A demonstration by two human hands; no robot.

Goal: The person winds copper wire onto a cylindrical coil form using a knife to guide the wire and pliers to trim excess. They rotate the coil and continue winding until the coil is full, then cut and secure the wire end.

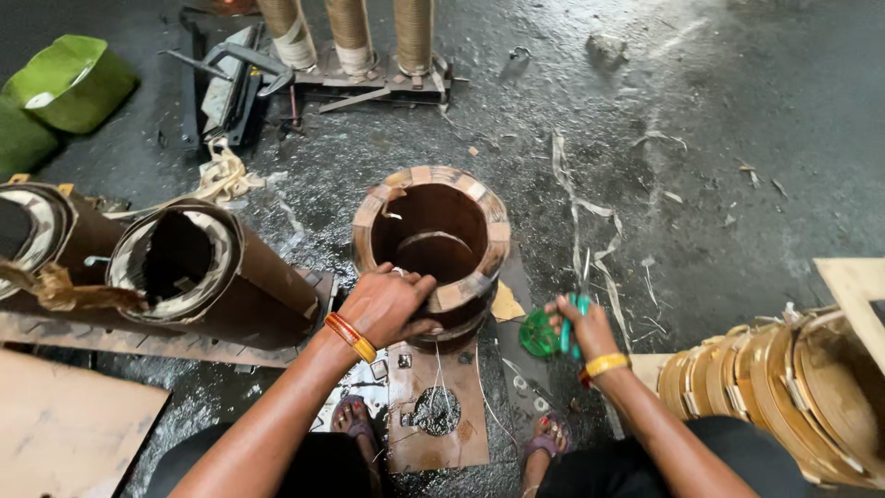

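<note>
A brown hollow cylinder (433, 231) wrapped in paper strips stands upright on the dark floor in front of me. My left hand (387, 304) rests on its near rim, fingers curled over the edge and pinching a thin white thread. To the right, my right hand (585, 323) is closed on a pair of green-handled scissors (573, 318), blades pointing up and away. A green round object (537, 334) lies just left of that hand. Both wrists wear orange and yellow bangles.
Two similar brown cylinders (198, 267) lie on their sides at left on a metal plate. A stack of wound rings (784, 387) sits at right. Three upright coils (350, 32) and a green bag (69, 83) stand farther back. Paper strips (590, 231) litter the floor.
</note>
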